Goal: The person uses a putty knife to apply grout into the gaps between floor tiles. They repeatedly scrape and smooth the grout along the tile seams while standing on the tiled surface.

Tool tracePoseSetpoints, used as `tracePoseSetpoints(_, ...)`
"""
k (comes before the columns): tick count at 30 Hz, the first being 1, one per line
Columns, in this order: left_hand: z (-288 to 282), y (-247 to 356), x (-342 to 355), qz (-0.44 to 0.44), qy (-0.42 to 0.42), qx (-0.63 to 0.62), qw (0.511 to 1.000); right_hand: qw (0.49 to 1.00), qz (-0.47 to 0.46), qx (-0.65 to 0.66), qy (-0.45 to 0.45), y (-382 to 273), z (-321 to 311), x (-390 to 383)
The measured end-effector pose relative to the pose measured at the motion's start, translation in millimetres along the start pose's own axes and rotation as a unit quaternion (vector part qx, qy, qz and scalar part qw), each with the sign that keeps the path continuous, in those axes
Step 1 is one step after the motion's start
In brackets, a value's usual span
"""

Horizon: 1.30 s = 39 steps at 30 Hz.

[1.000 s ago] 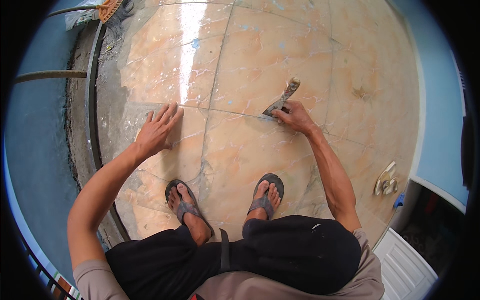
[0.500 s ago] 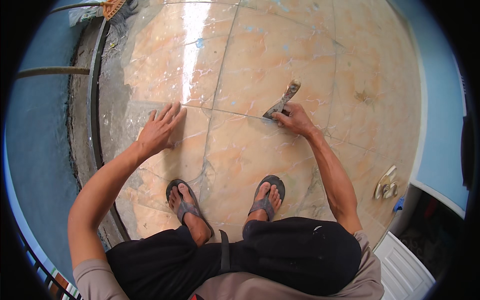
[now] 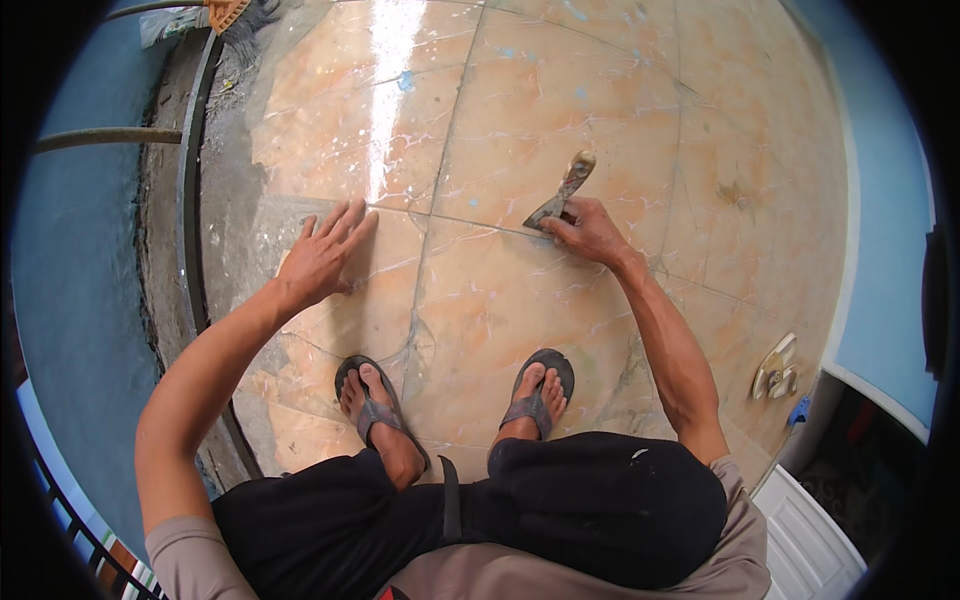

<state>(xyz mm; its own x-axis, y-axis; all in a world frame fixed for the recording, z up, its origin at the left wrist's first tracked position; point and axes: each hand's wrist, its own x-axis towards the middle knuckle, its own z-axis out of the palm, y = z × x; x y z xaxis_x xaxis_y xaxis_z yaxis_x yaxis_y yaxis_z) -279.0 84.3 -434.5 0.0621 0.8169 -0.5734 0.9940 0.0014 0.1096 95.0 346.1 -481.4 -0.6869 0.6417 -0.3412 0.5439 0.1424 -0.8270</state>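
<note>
In my right hand is a putty knife, a scraper with a worn handle that points up and away. Its blade edge rests on the tile floor along a joint line, and my fingers are closed round the lower part near the blade. My left hand lies on the tiles to the left with fingers spread, holding nothing. White specks and a bright streak of reflected light show just beyond it. The floor is peach-coloured with pale veins, dark joints and blue paint spots.
At the left runs a dark metal rail beside a blue wall. An orange broom head is at the top left. A cream-coloured object lies at the right, near a blue item. My sandalled feet stand between my arms.
The whole view has shifted very slightly. Both hands keep almost the same places, and the putty knife stays at the joint with its handle a little more upright.
</note>
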Motion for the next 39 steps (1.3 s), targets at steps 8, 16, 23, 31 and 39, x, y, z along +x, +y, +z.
tracePoseSetpoints(8, 3.0, -1.3, 0.9, 0.0, 0.003, -0.009, 1.0, 1.0, 0.014, -0.008, -0.008, 4.8, -13.2, -5.8)
tracePoseSetpoints(16, 0.3, 0.3, 0.8, 0.0, -0.001, -0.002, 1.0, 0.999, 0.031, -0.007, 0.02, 12.5, -25.9, -12.0)
tracePoseSetpoints(23, -1.9, 1.5, 3.0, 0.008, 0.006, -0.014, 1.0, 0.999, 0.001, 0.021, 0.048, 17.3, -16.2, -18.8)
tracePoseSetpoints(31, 1.9, -1.5, -0.1, 0.007, 0.008, -0.005, 1.0, 0.983, 0.042, 0.081, 0.159, 37.7, -7.7, -29.1)
tracePoseSetpoints(39, 3.3, -3.4, 1.4, 0.011, 0.013, -0.001, 1.0, 0.885, 0.144, 0.188, 0.401, 73.8, -36.7, -43.9)
